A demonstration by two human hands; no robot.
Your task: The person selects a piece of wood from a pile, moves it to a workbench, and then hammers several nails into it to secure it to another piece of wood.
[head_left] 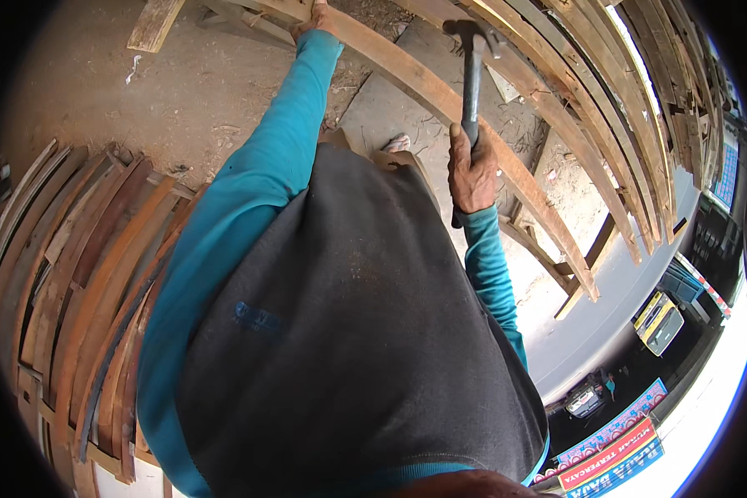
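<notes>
Right hand (473, 176), from what I get on my feed, is wrapped tight round the dark grip of a hammer (471, 83), thumb up along the handle, butt end poking out below the fist. Using the long curved plank (390, 56) as my landmark: R hand sits over its middle stretch, near side, & the hammer crosses it in view, head up past the far edge. Can't tell from this one angle if hammer or fist touches the wood; hammer head isn't seen striking anything.

Left hand (315, 23) is on the same plank, toward its upper-L end, arm stretched out. Fingers run up to the pic's edge, so I can't tell how far they're closed; looks like contact w/ the plank, grip unclear.

Plank itself runs from L hand, under R hand in view, down to its free end on the R. Beyond it, approx. parallel, a stack of curved boards (581, 91). Off to its L, well apart, a pile of curved timber (83, 274), plus a short board (155, 25) nearer its upper end. On its near side, a foot (397, 143) & the dark vest (365, 307) w/ teal sleeves (286, 124). Past its R end: grey pavement (622, 290), then banners (610, 452), lower R.
</notes>
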